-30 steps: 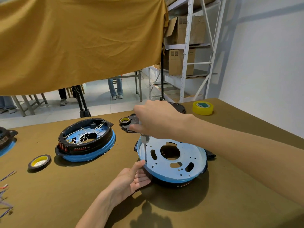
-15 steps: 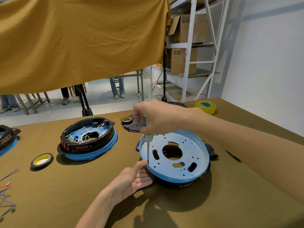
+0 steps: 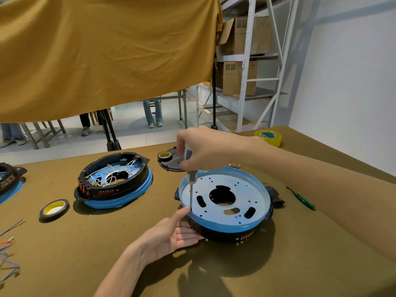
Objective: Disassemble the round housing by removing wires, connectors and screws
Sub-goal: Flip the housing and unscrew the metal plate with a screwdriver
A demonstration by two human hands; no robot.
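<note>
We see the round housing with a pale blue perforated plate and black rim (image 3: pixel 225 198) lying plate-up on the olive-brown table (image 3: pixel 278 264), right of centre. The right hand (image 3: pixel 205 150) curls its grip round the handle of a slim screwdriver with a clear grey handle (image 3: pixel 190 179), held upright, its tip down at the plate's near-left edge. The left hand (image 3: pixel 171 234) rests palm-up against the housing's black side, fingers loosely straight under the rim and the thumb raised beside the screwdriver tip, so its grip holds nothing. A second round blue-and-black housing with white wires inside (image 3: pixel 113 181) sits well apart to the left. Near it lies a black tape roll with a yellow core (image 3: pixel 54 210). A yellow tape roll (image 3: pixel 269 137) sits at the far table edge, and a thin green tool (image 3: pixel 301 198) lies right of the housing.
</note>
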